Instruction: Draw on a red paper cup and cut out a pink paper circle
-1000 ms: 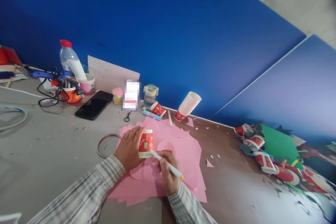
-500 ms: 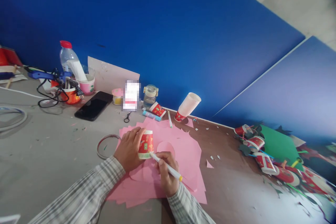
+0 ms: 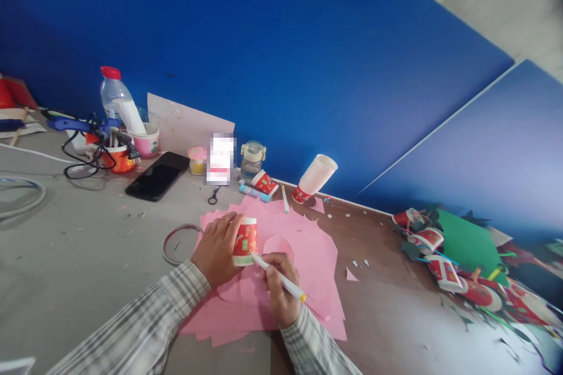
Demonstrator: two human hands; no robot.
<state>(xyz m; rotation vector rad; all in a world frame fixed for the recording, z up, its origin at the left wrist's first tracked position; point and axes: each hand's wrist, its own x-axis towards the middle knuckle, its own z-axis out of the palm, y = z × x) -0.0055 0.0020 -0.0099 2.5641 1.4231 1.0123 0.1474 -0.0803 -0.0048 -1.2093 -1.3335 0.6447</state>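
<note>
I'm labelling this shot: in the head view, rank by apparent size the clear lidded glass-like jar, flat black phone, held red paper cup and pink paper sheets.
1. Pink paper sheets
2. Flat black phone
3. Held red paper cup and clear jar: too alike to rank, partly covered

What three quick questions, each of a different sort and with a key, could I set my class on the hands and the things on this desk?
1. What does the right hand hold?
A) scissors
B) a white marker
C) a glue stick

2. True or false: the black phone lies on the grey tabletop, off the pink paper.

3. Fill in the blank: the left hand holds the red cup, whose lower band, by the marker's tip, bears streaks of ____.

Key: 1 B; 2 true; 3 green.
</note>
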